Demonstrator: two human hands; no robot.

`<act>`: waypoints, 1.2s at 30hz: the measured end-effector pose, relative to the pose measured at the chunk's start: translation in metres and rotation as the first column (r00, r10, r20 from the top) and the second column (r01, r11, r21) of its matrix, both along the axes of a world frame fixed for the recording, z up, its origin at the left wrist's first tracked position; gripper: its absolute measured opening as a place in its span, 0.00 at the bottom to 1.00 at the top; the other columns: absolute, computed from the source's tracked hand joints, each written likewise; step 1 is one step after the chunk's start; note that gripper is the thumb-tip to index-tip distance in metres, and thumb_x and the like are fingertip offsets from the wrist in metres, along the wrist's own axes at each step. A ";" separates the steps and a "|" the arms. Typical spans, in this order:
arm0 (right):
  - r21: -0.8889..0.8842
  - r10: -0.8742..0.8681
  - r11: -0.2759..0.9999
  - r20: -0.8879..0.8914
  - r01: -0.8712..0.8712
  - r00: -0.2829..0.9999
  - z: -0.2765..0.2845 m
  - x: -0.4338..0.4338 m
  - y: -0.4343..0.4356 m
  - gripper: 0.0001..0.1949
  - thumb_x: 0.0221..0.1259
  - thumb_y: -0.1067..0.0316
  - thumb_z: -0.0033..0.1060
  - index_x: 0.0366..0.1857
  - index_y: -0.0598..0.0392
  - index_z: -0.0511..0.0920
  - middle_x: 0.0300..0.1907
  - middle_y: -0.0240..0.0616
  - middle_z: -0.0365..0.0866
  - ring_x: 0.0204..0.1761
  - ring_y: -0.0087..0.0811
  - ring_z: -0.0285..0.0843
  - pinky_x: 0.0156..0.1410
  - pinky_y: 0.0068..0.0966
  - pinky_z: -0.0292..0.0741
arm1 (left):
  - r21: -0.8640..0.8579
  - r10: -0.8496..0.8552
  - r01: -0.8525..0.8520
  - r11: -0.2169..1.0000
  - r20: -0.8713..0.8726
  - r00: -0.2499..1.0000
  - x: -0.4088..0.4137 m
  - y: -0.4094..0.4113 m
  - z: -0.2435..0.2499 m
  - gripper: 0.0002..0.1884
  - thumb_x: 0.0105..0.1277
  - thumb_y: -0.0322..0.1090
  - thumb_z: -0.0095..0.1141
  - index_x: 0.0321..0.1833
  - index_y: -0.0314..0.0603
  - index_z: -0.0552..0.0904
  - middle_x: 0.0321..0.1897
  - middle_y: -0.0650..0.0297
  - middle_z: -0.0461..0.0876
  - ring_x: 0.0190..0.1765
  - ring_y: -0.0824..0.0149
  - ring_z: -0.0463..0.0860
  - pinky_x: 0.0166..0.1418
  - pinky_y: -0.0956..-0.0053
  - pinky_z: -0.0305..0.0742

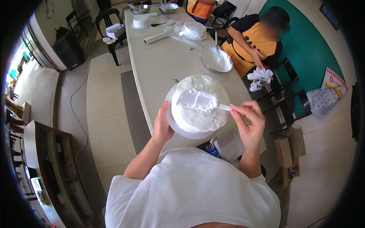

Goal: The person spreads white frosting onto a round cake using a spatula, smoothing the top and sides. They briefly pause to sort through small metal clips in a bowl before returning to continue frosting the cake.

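A round cake [205,119] coated in white icing is before me on a white round cake board [170,112]. My left hand [163,122] grips the board's left edge, thumb up along the rim, the other fingers mostly hidden underneath. Between the thumb and fingers of my right hand [250,119] is the thin handle of a white spatula [225,107]. Its blade lies over the cake's top, thickly covered with icing, so its outline is partly hidden. Icing on the top surface is uneven, with ridges near the far edge.
On the long table [154,71] stand a metal bowl of icing [216,60] with a whisk [216,42], a plastic-wrapped cake [194,30], a clear film roll [158,37] and another white cake [141,21]. A seated person [253,48] holds a white cloth [260,78] at right.
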State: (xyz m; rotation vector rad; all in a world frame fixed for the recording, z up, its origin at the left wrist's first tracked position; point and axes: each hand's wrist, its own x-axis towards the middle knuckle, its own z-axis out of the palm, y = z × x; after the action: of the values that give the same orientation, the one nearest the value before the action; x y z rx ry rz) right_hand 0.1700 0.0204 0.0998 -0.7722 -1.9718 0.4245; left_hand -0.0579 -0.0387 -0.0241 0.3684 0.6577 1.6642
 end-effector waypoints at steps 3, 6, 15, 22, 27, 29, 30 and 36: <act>0.006 -0.041 0.999 0.000 0.041 0.999 0.000 0.000 0.005 0.11 0.56 0.81 0.72 0.43 0.55 0.89 0.35 0.33 0.77 0.33 0.23 0.75 0.36 0.20 0.72 | -0.025 0.007 -0.008 1.000 -0.023 1.000 0.002 -0.002 0.008 0.33 0.78 0.56 0.42 0.73 0.34 0.66 0.66 0.52 0.75 0.66 0.56 0.76 0.70 0.61 0.72; 0.019 -0.072 0.997 -0.003 0.072 0.997 0.000 0.000 0.011 0.11 0.57 0.80 0.72 0.43 0.55 0.89 0.35 0.33 0.77 0.33 0.23 0.74 0.36 0.21 0.72 | -0.015 -0.008 0.007 1.000 -0.034 0.999 0.002 -0.001 0.003 0.33 0.78 0.56 0.42 0.73 0.34 0.66 0.67 0.51 0.74 0.67 0.56 0.76 0.70 0.61 0.72; 0.006 -0.167 0.986 -0.023 0.168 0.986 -0.004 0.003 0.022 0.11 0.58 0.78 0.73 0.44 0.55 0.89 0.35 0.31 0.76 0.34 0.22 0.73 0.35 0.20 0.70 | -0.044 -0.031 0.029 0.999 -0.065 0.997 0.005 -0.003 0.002 0.33 0.78 0.55 0.41 0.73 0.33 0.66 0.68 0.50 0.74 0.67 0.54 0.76 0.70 0.61 0.72; 0.049 -0.230 0.972 -0.026 0.231 0.973 0.001 0.003 0.022 0.10 0.58 0.77 0.72 0.43 0.55 0.89 0.34 0.33 0.77 0.34 0.24 0.75 0.36 0.21 0.72 | -0.025 -0.035 0.033 0.999 -0.071 0.997 0.005 -0.001 -0.008 0.33 0.78 0.56 0.40 0.73 0.33 0.66 0.68 0.49 0.74 0.67 0.54 0.76 0.70 0.61 0.73; -0.001 -0.172 0.985 -0.030 0.172 0.985 -0.001 0.000 0.020 0.09 0.58 0.77 0.72 0.42 0.57 0.89 0.34 0.35 0.78 0.35 0.25 0.77 0.38 0.21 0.75 | -0.010 -0.035 0.034 0.999 -0.073 0.997 0.008 0.001 -0.008 0.33 0.78 0.56 0.39 0.73 0.33 0.66 0.67 0.50 0.75 0.66 0.54 0.77 0.69 0.61 0.73; 0.037 -0.181 0.983 -0.030 0.182 0.983 -0.005 0.001 0.022 0.09 0.58 0.78 0.72 0.42 0.56 0.89 0.34 0.35 0.78 0.34 0.25 0.76 0.37 0.21 0.75 | -0.020 -0.035 0.033 0.999 -0.068 0.997 0.009 -0.001 -0.005 0.33 0.78 0.56 0.39 0.73 0.32 0.66 0.67 0.50 0.74 0.66 0.54 0.77 0.69 0.61 0.73; 0.055 -0.184 0.981 -0.029 0.186 0.982 -0.007 0.002 0.023 0.09 0.58 0.78 0.72 0.42 0.56 0.89 0.34 0.34 0.78 0.34 0.25 0.76 0.36 0.20 0.74 | -0.027 -0.033 0.031 0.999 -0.065 0.997 0.009 -0.002 -0.005 0.33 0.79 0.56 0.39 0.73 0.32 0.66 0.67 0.50 0.74 0.66 0.53 0.77 0.69 0.61 0.73; 0.029 -0.292 0.956 -0.029 0.293 0.956 -0.007 0.009 0.026 0.09 0.59 0.76 0.72 0.43 0.54 0.89 0.33 0.32 0.78 0.32 0.23 0.76 0.34 0.19 0.74 | -0.002 -0.019 0.019 1.000 -0.084 0.996 0.008 -0.004 -0.003 0.35 0.78 0.57 0.38 0.74 0.32 0.64 0.69 0.49 0.73 0.69 0.53 0.75 0.71 0.60 0.72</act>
State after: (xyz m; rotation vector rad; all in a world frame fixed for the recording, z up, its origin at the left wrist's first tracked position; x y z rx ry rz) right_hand 0.1791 0.0467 0.0927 -1.0147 -1.7999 0.2224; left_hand -0.0495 -0.0428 -0.0270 0.4447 0.7159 1.6370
